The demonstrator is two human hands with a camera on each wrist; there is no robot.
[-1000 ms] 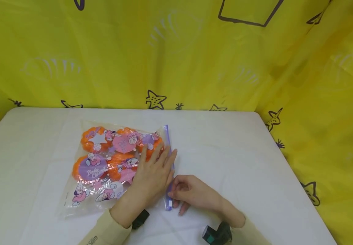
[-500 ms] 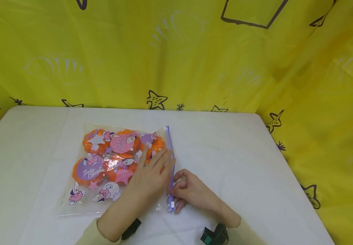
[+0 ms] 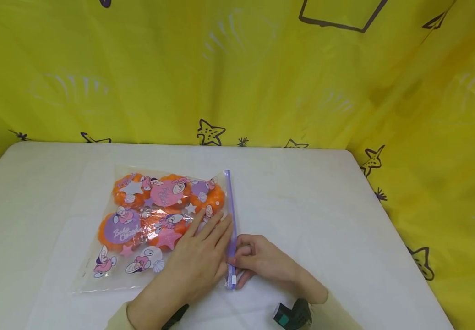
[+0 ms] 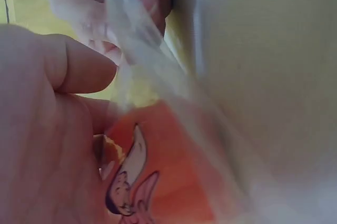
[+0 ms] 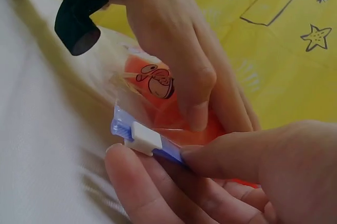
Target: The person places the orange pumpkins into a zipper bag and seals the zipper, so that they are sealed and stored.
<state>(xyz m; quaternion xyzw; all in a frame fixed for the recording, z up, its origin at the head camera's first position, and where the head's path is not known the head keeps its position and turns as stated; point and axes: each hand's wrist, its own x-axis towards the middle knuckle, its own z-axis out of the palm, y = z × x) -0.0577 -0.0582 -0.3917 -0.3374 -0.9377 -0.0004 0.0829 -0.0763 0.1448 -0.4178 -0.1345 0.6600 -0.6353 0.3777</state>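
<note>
A clear zipper bag (image 3: pixel 138 215) printed with pink and purple cartoon figures lies flat on the white table. Through the film show several round, bumpy orange objects (image 3: pixel 216 199); their kind is unclear. My left hand (image 3: pixel 198 261) rests on the bag's right part, fingers extended and pointing away. Along the right edge runs a purple zip strip (image 3: pixel 231 197), with a white slider (image 5: pixel 145 137) near its close end. My right hand (image 3: pixel 264 261) pinches the strip beside that slider between thumb and fingers. In the left wrist view the film bulges up near the left thumb.
The white table (image 3: pixel 324 206) extends around the bag on all sides. Behind it and to the right hangs a yellow curtain (image 3: pixel 159 68) with drawn stars and shells. A dark wrist camera (image 3: pixel 292 315) sits under the right wrist.
My left hand has slid a little down the bag towards me, uncovering more of the orange objects. The bag's zip edge sits slightly further right. My right hand keeps its pinch on the strip.
</note>
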